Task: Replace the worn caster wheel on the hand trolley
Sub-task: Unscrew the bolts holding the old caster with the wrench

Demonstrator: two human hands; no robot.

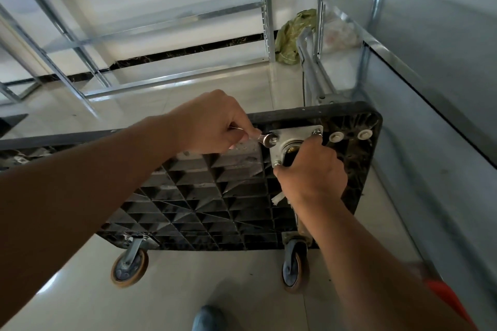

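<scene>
Left hand (215,123) gripping wrench (262,139) on caster plate (291,142) bolt; right hand (312,169) clutching caster below plate, wheel apparently hidden; trolley (209,196) lying upturned.

Both forearms reach forward, left hand (215,122) and right hand (312,169) curled tight

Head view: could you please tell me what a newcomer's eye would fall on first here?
First, the two hands meeting at centre: the left hand holds a wrench on a bolt of the caster plate, while the right hand grips the caster beneath it. Next, the black ribbed trolley, tipped on its side on the floor, with two orange-rimmed wheels at its lower edge.
</scene>
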